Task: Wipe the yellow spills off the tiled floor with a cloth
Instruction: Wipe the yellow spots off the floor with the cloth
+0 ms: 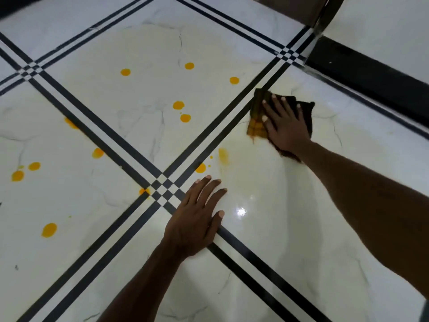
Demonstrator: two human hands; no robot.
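My right hand (284,123) presses flat on a dark brown cloth (256,112) with yellow-stained checks, lying on the white tiled floor (301,217) just right of a black double stripe. My left hand (197,217) rests flat on the floor, fingers spread, holding nothing, beside the striped crossing. Several yellow spills dot the tiles: one blob (200,168) and a faint smear (224,154) lie just ahead of my left hand, others (178,105) sit in the middle tile, and more (49,230) lie at the left.
Black double stripes (116,140) cross the floor diagonally. A black skirting band (366,75) runs along the white wall at the upper right. A dark furniture leg (325,17) stands at the top right corner.
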